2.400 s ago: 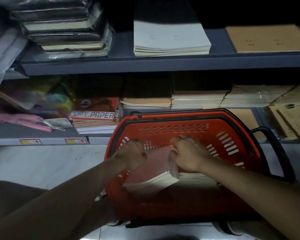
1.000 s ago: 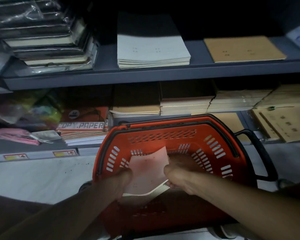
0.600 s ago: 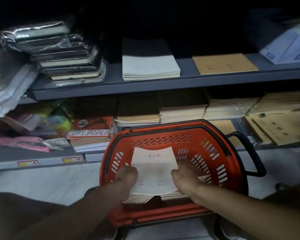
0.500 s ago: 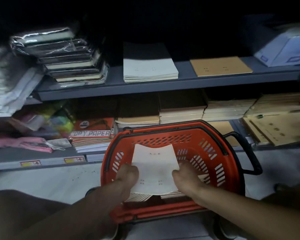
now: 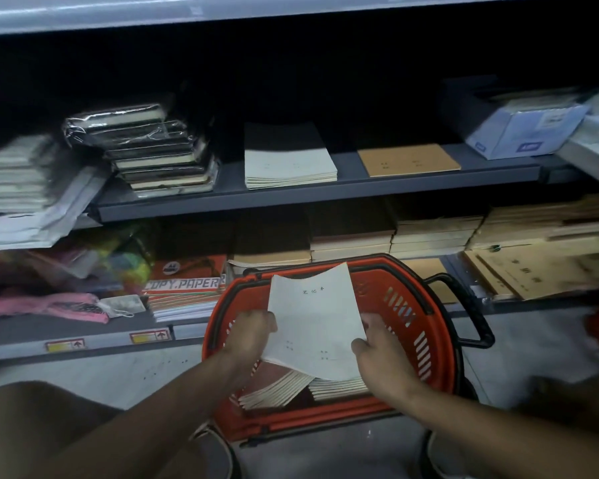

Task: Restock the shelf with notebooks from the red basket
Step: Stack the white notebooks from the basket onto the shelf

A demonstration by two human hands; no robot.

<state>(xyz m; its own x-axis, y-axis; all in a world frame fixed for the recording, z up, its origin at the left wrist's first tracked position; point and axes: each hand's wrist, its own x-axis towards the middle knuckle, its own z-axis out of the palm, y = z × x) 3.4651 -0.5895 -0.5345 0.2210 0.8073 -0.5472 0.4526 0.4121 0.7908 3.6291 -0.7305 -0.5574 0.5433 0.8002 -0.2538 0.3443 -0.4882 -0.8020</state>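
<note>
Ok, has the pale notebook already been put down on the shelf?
No, the pale notebook is above the red basket, gripped by the left hand and the right hand.

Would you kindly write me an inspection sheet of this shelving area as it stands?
Surface: grey metal shelf, two tiers stocked.
Job's things: pale thin notebook held above red plastic basket; more notebooks stacked in basket; matching pale notebook pile on upper tier.
Clutter: wrapped dark books, brown notebook, copy paper pack, pink pouch.
Grippers: left hand and right hand grip notebook's sides.
Cables: nothing seen.
Surroundings: pale floor, dim lighting.
</note>
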